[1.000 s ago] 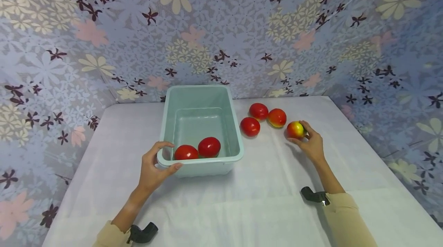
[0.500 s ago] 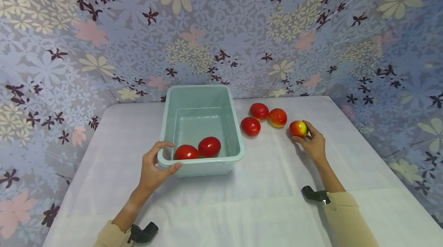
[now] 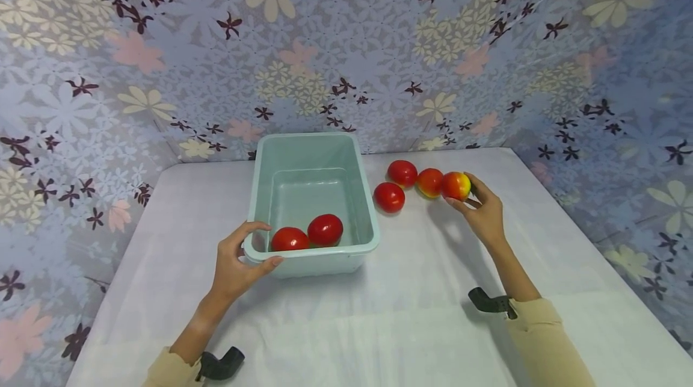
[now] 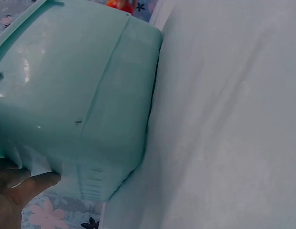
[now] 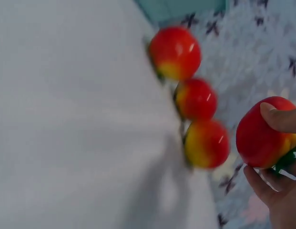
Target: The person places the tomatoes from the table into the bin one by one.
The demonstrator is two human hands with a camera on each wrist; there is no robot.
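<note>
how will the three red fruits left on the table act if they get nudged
The three loose fruits look round and smooth, so they would likely roll on the flat table. Glossy highlights suggest slippery skins. The right hand holds a similar one with fingertips, so probably light.

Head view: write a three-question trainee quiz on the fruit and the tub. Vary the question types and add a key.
1. True or false: the left hand grips the rim of the tub.
2. How many red fruits lie inside the tub?
3. The right hand holds: A) the red-and-yellow fruit, B) nothing, C) the tub.

Key: 1 true; 2 two; 3 A.
</note>
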